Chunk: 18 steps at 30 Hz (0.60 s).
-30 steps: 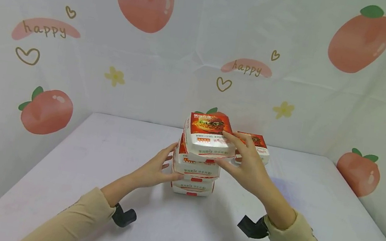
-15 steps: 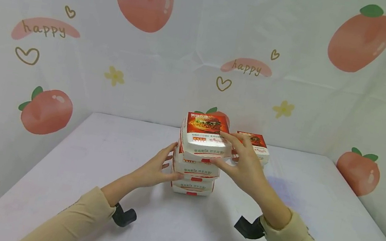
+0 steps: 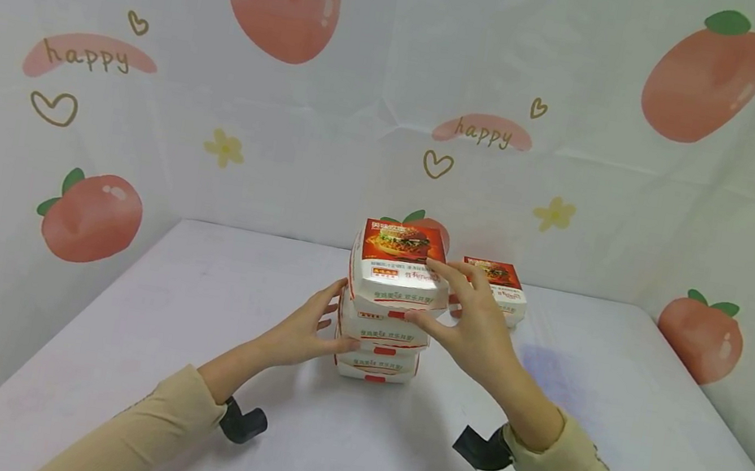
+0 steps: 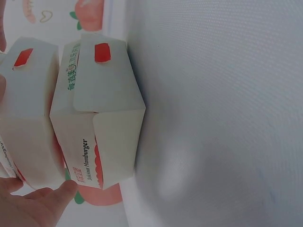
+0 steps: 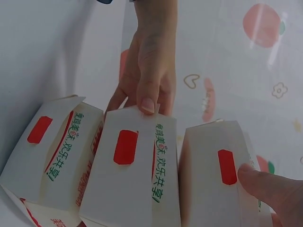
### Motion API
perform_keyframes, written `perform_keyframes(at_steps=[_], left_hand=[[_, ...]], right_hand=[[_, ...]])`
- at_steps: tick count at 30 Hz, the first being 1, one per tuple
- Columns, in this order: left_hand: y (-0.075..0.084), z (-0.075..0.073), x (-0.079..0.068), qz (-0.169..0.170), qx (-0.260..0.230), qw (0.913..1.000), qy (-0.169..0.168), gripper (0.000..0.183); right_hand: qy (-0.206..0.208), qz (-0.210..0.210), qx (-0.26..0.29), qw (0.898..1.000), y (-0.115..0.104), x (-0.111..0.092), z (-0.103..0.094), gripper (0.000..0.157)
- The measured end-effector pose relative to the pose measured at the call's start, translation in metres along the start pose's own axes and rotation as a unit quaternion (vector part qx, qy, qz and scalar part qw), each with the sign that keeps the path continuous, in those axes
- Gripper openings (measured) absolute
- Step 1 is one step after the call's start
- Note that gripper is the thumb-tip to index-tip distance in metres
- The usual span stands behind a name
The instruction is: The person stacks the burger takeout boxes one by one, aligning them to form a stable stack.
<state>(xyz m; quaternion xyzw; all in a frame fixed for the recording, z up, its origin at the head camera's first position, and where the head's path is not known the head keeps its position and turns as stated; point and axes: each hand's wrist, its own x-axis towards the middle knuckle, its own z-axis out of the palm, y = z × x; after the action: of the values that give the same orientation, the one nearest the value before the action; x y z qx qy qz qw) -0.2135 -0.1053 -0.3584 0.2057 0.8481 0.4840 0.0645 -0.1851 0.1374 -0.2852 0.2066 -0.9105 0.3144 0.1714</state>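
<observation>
Three white-and-red hamburger boxes make a column on the table: a bottom box [image 3: 375,365], a middle box [image 3: 373,330] and a top box [image 3: 402,268] with a burger picture on its lid. The left hand [image 3: 298,334] holds the middle box at its left side, thumb at the front corner and fingers along the side. With thumb at the front and fingers over the lid's right edge, the right hand [image 3: 484,335] grips the top box. In the right wrist view, the right thumb [image 5: 265,182] presses beside the red tab, and a narrow gap shows between the top box and the middle box.
Another hamburger box [image 3: 509,296] stands behind on the right, partly hidden by the right hand. A white table [image 3: 342,460] lies below, with a fruit-printed cloth backdrop [image 3: 330,162] behind and at the sides. Black wrist mounts [image 3: 244,423] hang beside both cuffs.
The right hand has brought the top box slightly left and down over the middle box, uncovering more of the box behind. The left hand has stayed in place.
</observation>
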Motion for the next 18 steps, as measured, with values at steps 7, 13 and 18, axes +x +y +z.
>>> perform_keyframes(at_steps=[7,13,18], left_hand=[[-0.0004,0.0003,0.0001,0.006,0.000,1.0000,-0.001,0.097],[-0.0013,0.0000,0.0000,0.010,-0.001,0.9999,-0.004,0.097],[-0.0018,-0.0001,0.0001,0.018,-0.004,0.9998,-0.006,0.096]], right_hand=[[0.007,-0.006,-0.002,1.000,-0.0002,0.0001,0.0026,0.069],[0.005,-0.001,-0.001,1.000,-0.0009,0.0000,0.0034,0.069],[0.005,-0.001,-0.002,1.000,-0.0016,0.0003,0.0032,0.069]])
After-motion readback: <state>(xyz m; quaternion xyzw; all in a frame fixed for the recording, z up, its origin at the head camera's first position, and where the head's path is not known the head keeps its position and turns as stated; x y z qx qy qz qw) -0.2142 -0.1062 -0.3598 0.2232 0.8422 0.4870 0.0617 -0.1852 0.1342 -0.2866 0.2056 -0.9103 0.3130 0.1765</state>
